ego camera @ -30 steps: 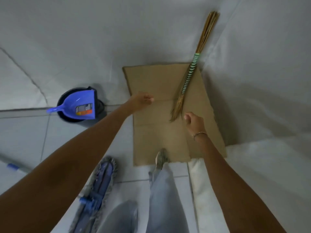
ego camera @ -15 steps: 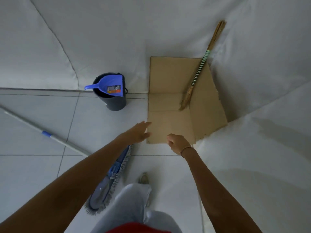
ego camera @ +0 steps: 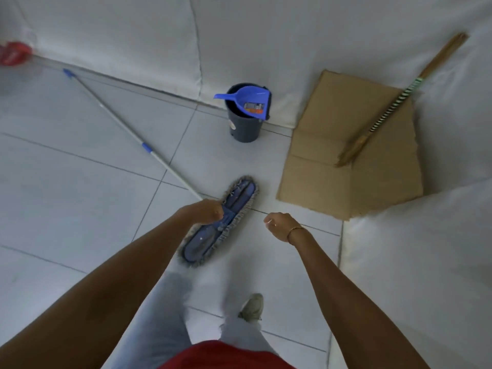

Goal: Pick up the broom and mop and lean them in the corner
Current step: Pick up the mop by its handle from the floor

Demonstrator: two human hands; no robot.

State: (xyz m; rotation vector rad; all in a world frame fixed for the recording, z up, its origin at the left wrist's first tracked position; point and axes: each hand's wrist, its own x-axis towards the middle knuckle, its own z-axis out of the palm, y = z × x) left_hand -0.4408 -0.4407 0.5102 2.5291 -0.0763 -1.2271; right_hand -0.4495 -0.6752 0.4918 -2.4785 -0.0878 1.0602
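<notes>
The stick broom (ego camera: 383, 118), with a green-striped band, leans upright in the corner with its bristle end resting on a cardboard sheet (ego camera: 319, 187). The mop lies on the tiled floor. Its blue flat head (ego camera: 205, 241) is right in front of me, and its long metal pole (ego camera: 119, 123) runs away to the far left. My left hand (ego camera: 206, 211) is curled around the pole's lower end where it joins the head. To the right of the head, my right hand (ego camera: 279, 226) hovers loosely closed with nothing in it.
A dark bucket (ego camera: 245, 129) with a blue dustpan (ego camera: 250, 101) in it stands by the wall, left of the cardboard. White sheets cover the walls and the right side. A red object (ego camera: 13, 53) sits far left. My foot (ego camera: 253, 307) is below.
I have stepped back from the corner and turned left. Both hands came off the cardboard. My left hand has dropped onto the mop pole by the head.
</notes>
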